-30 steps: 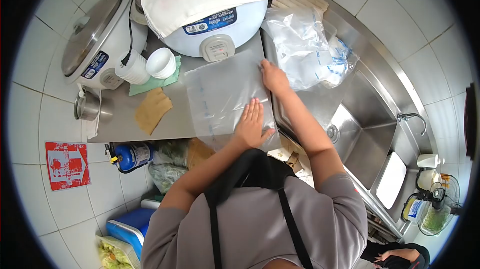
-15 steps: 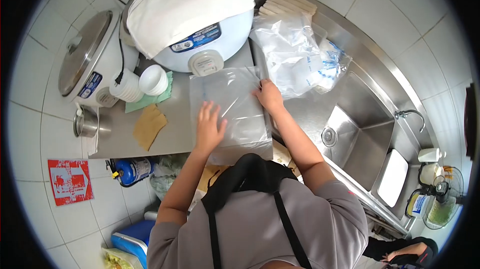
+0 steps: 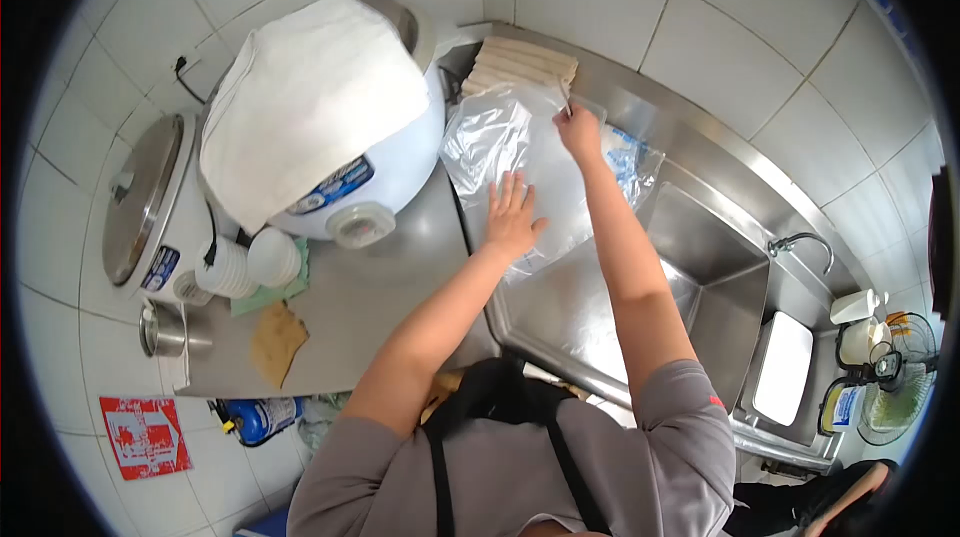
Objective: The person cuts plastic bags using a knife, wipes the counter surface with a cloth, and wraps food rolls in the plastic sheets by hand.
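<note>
Clear plastic bags (image 3: 492, 137) lie in a pile on the steel surface beside the sink. My left hand (image 3: 514, 219) rests on the pile with its fingers spread. Farther back, my right hand (image 3: 579, 133) is closed at the pile's far right side, pinching what looks like the raised edge of a plastic bag. Its fingertips are partly hidden. Under my right forearm shows a plastic package with blue print (image 3: 628, 165).
A large rice cooker (image 3: 405, 182) under a white cloth (image 3: 310, 102) stands left of the bags. White bowls (image 3: 272, 257) and a tan cloth (image 3: 277, 342) sit on the left counter. The sink (image 3: 715, 307) with its faucet (image 3: 803, 242) is right. A person's arm (image 3: 850, 499) shows lower right.
Both hands have moved right and away from me, from a flat plastic bag on the counter to the pile. That flat bag no longer shows on the counter. The camera view has shifted.
</note>
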{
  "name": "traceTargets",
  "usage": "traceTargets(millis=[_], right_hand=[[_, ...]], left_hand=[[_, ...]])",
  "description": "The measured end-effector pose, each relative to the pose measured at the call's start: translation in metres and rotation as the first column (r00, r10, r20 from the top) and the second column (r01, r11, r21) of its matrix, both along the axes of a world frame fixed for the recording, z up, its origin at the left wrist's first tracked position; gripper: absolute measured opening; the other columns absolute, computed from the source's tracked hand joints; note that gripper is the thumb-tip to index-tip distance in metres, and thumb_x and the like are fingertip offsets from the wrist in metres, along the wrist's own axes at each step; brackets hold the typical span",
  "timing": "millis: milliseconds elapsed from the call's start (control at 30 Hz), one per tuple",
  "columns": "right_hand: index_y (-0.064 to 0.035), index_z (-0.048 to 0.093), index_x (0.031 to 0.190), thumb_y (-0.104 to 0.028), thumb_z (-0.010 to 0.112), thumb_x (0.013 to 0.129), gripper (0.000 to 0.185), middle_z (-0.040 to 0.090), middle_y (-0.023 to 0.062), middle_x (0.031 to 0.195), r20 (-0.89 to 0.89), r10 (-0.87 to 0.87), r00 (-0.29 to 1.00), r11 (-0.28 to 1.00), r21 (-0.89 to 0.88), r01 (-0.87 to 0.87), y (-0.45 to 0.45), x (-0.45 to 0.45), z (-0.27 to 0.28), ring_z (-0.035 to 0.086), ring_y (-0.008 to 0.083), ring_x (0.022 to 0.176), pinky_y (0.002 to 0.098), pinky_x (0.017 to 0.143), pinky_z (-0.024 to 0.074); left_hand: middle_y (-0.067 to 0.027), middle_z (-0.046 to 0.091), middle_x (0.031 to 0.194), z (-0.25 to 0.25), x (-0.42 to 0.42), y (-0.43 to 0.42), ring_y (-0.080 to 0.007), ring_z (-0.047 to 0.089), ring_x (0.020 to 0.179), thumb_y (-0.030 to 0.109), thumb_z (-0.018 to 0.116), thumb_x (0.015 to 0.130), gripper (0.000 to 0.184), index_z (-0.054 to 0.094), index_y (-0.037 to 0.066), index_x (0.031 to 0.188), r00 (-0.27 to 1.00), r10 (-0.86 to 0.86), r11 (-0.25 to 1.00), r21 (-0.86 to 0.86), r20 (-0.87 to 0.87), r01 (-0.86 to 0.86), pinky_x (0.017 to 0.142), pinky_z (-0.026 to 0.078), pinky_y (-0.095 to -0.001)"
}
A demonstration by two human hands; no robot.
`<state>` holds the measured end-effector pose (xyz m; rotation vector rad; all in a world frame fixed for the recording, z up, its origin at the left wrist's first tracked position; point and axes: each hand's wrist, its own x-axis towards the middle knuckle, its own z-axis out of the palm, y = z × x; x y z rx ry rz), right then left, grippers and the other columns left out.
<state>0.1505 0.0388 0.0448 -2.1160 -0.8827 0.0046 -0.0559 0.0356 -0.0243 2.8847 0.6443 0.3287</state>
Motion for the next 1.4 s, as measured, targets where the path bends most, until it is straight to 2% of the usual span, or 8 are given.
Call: traceTargets(millis=[300, 400, 500, 600, 700, 900, 1067, 1400], right_hand=[[-0.0013, 0.060, 0.099, -0.021, 0.068, 0.076, 0.032, 0.056, 0.0225, 0.110, 0.043, -0.004, 0.999, 1.000, -0.018, 0.005, -0.011, 0.014, -0.030, 0.058, 0.0395, 0.095, 0.0446, 0.080, 0.0483], [0.0014, 0.062, 0.082, -0.022, 0.070, 0.073, 0.027, 0.063, 0.0214, 0.082, -0.109, 0.072, 0.991, 0.985, -0.149, -0.088, -0.094, -0.004, 0.012, 0.061, 0.0369, 0.078, 0.0423, 0.069, 0.0470], [-0.0025, 0.068, 0.082, -0.026, 0.069, 0.071, 0.026, 0.065, 0.0190, 0.079, -0.212, 0.241, 0.947, 0.784, -0.533, -0.319, -0.168, 0.002, -0.005, 0.062, 0.0354, 0.077, 0.0426, 0.070, 0.0481], [-0.0070, 0.070, 0.090, -0.021, 0.068, 0.073, 0.022, 0.064, 0.0158, 0.094, -0.001, 0.072, 0.997, 0.849, -0.525, -0.062, -0.168, 0.018, -0.056, 0.063, 0.0343, 0.084, 0.0435, 0.075, 0.0495], [-0.0093, 0.068, 0.099, -0.015, 0.061, 0.076, 0.024, 0.060, 0.0148, 0.104, 0.057, 0.117, 0.992, 0.875, -0.478, -0.076, -0.146, 0.027, -0.076, 0.061, 0.0343, 0.090, 0.0439, 0.077, 0.0492], [-0.0140, 0.064, 0.110, -0.004, 0.050, 0.079, 0.036, 0.058, 0.0132, 0.111, 0.054, 0.097, 0.994, 0.859, -0.509, -0.056, -0.122, 0.026, -0.095, 0.061, 0.0339, 0.095, 0.0425, 0.080, 0.0505], [-0.0125, 0.070, 0.094, -0.010, 0.054, 0.080, 0.021, 0.059, 0.0121, 0.110, 0.127, 0.148, 0.981, 0.907, -0.413, -0.083, -0.116, 0.031, -0.110, 0.063, 0.0327, 0.091, 0.0424, 0.079, 0.0507], [-0.0057, 0.068, 0.091, -0.004, 0.059, 0.073, 0.020, 0.061, 0.0117, 0.100, 0.052, 0.243, 0.969, 0.853, -0.486, -0.188, -0.126, 0.022, -0.084, 0.060, 0.0332, 0.092, 0.0430, 0.079, 0.0494]], left_hand=[[-0.0198, 0.008, 0.153, -0.047, 0.044, 0.049, -0.0373, 0.006, 0.141, 0.054, 0.038, 0.091, 0.072, 0.022, 0.012, 0.146, 0.933, 0.101, 0.984, -0.101, -0.345, -0.144, 0.114, 0.008, -0.0465], [-0.0203, 0.010, 0.152, -0.037, 0.044, 0.053, -0.0366, 0.009, 0.141, 0.050, 0.043, 0.091, 0.071, 0.023, 0.009, 0.146, 0.932, 0.070, 0.981, -0.145, -0.355, -0.129, 0.114, 0.011, -0.0444], [-0.0208, 0.017, 0.151, -0.026, 0.047, 0.053, -0.0359, 0.013, 0.140, 0.040, 0.054, 0.087, 0.072, 0.027, 0.005, 0.144, 0.964, 0.022, 0.983, -0.171, -0.266, -0.070, 0.112, 0.016, -0.0464], [-0.0216, 0.045, 0.129, -0.012, 0.046, 0.014, -0.0365, 0.038, 0.124, 0.019, 0.058, 0.083, 0.052, 0.043, -0.001, 0.129, 0.941, -0.033, 0.982, -0.166, 0.336, 0.093, 0.105, 0.029, -0.0450], [-0.0208, 0.054, 0.109, 0.009, 0.045, -0.047, -0.0355, 0.049, 0.106, 0.006, 0.054, 0.081, 0.037, 0.050, -0.002, 0.116, 0.767, -0.308, 0.833, -0.230, 0.562, 0.503, 0.095, 0.038, -0.0440], [-0.0231, 0.044, 0.126, -0.026, 0.060, -0.093, -0.0370, 0.041, 0.121, 0.012, 0.055, 0.082, 0.046, 0.044, -0.007, 0.123, 0.888, -0.362, 0.868, -0.245, 0.284, 0.432, 0.102, 0.035, -0.0439], [-0.0241, 0.037, 0.137, -0.037, 0.067, -0.085, -0.0386, 0.030, 0.132, 0.025, 0.059, 0.083, 0.063, 0.035, -0.007, 0.132, 0.963, -0.263, 0.957, -0.108, 0.061, 0.268, 0.110, 0.026, -0.0435], [-0.0218, 0.038, 0.136, -0.045, 0.077, -0.083, -0.0350, 0.032, 0.130, 0.030, 0.063, 0.081, 0.068, 0.036, -0.008, 0.131, 0.972, -0.233, 0.967, -0.107, 0.012, 0.233, 0.108, 0.028, -0.0425]])
